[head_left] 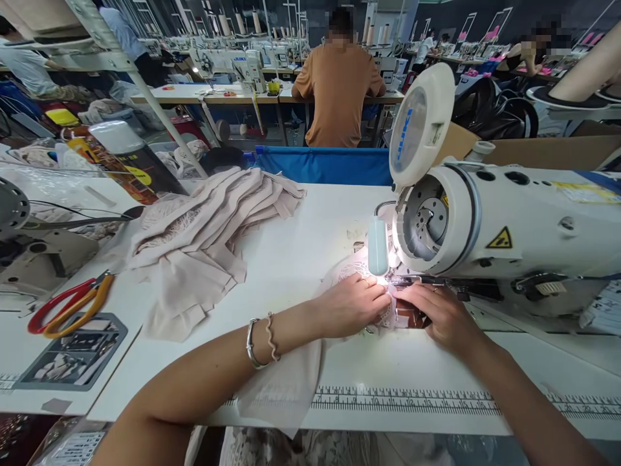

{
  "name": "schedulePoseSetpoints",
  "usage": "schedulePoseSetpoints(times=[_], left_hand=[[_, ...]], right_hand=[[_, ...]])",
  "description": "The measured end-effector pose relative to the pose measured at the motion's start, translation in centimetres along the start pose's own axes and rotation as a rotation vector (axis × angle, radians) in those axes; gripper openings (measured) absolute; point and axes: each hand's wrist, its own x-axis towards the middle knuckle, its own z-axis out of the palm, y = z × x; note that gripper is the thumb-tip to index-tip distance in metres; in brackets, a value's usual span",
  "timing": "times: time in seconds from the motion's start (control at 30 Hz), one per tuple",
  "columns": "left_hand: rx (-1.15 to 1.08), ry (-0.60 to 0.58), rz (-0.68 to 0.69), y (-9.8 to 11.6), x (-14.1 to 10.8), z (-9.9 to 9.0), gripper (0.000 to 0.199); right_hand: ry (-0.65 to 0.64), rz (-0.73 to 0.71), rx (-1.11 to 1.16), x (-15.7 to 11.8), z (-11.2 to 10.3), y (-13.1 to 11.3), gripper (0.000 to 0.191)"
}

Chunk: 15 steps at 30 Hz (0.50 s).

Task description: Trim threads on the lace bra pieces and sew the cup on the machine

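pressing pale, seemingly lacy fabric [361,272] under bright glare.

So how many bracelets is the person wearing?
2, both on the left wrist: a silver bangle and a beaded bracelet beside it. The right wrist shows none.

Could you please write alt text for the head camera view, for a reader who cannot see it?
A person's left hand and right hand press pale lace fabric flat under the lit needle of a white sewing machine. A pile of beige fabric pieces and red-and-yellow scissors lie to the left on the white table.
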Motion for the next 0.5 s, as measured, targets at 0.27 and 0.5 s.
schedulePoseSetpoints(times=[0.27,0.5], left_hand=[[0.009,0.010,-0.029,0.4,-0.1,0.6,0.036],[-0.002,-0.010,0.014,0.0,-0.2,0.0,0.043]], right_hand=[[-0.067,0.141,-0.062,-1.3,0.4,0.5,0.063],[-0.061,0.132,0.047,-1.2,0.2,0.5,0.050]])
